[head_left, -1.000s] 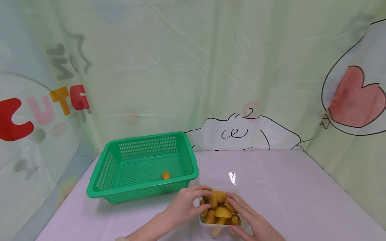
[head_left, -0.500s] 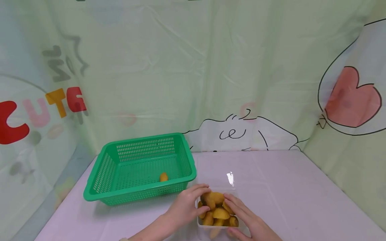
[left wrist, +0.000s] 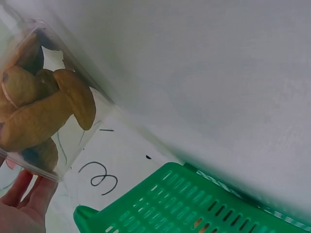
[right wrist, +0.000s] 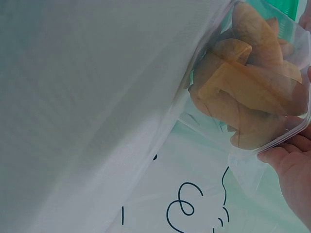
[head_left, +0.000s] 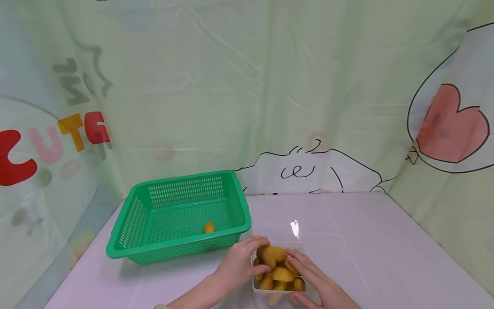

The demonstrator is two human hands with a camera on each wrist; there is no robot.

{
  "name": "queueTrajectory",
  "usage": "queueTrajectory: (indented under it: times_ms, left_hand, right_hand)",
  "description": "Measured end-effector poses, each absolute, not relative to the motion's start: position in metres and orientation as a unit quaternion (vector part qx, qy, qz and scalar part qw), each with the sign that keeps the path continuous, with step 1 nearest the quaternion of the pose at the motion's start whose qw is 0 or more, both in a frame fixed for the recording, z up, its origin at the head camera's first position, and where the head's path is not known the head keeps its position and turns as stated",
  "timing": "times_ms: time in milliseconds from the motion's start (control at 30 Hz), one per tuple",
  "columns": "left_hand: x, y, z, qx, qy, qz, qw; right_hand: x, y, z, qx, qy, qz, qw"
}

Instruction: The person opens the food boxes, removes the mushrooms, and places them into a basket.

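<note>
A clear plastic container (head_left: 272, 295) stands near the table's front edge, heaped with several yellow-brown pieces (head_left: 283, 273). My left hand (head_left: 259, 257) reaches in from the left, and its fingers and thumb curl round the top piece (head_left: 267, 254). My right hand (head_left: 305, 274) clasps the container's right side, with its fingers lying over the pieces. The left wrist view shows the pieces (left wrist: 34, 121) through the clear wall, and the right wrist view shows the pieces (right wrist: 248, 97) with a hand (right wrist: 291, 165) at the rim.
A green slotted basket (head_left: 173, 251) sits left of the container and holds one yellow piece (head_left: 209, 227). The table has a pale lilac cloth (head_left: 366, 249). A printed green curtain closes off the back and both sides.
My left thumb has closed in under the top piece. Both hands stay at the container, and the basket and its piece have not moved.
</note>
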State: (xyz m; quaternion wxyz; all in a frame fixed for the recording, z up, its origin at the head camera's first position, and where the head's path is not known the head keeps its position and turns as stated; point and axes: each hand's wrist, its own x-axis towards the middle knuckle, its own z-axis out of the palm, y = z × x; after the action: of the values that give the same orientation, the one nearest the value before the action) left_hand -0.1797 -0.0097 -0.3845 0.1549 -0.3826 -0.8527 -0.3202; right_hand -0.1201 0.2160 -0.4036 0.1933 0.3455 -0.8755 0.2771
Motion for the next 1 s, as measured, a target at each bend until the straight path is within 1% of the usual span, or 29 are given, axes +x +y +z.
queueTrajectory:
  times_ms: [100,333,567,667,1000]
  left_hand:
    - [-0.1792,-0.0081,-0.3846,-0.378,-0.857,-0.315,0.152]
    - [-0.1775,-0.0058,-0.3858,-0.384,-0.856,-0.293,0.182]
    - [-0.1754,-0.0035,-0.3857,-0.370,-0.869,-0.276,0.181]
    - [-0.1746,-0.0021,-0.3863,-0.368,-0.869,-0.273,0.189]
    - [-0.1767,-0.0006,-0.3898,-0.396,-0.848,-0.239,0.257]
  right_hand:
    - [-0.1199,0.2159,-0.4035,0.342,-0.876,0.279,0.191]
    - [-0.1205,0.2160,-0.4039,0.359,-0.867,0.280,0.203]
    - [-0.1207,0.2157,-0.4038,0.357,-0.867,0.277,0.207]
    - [-0.1201,0.2152,-0.4031,0.350,-0.872,0.275,0.204]
    - [-0.1201,0.2156,-0.4041,0.351,-0.872,0.270,0.210]
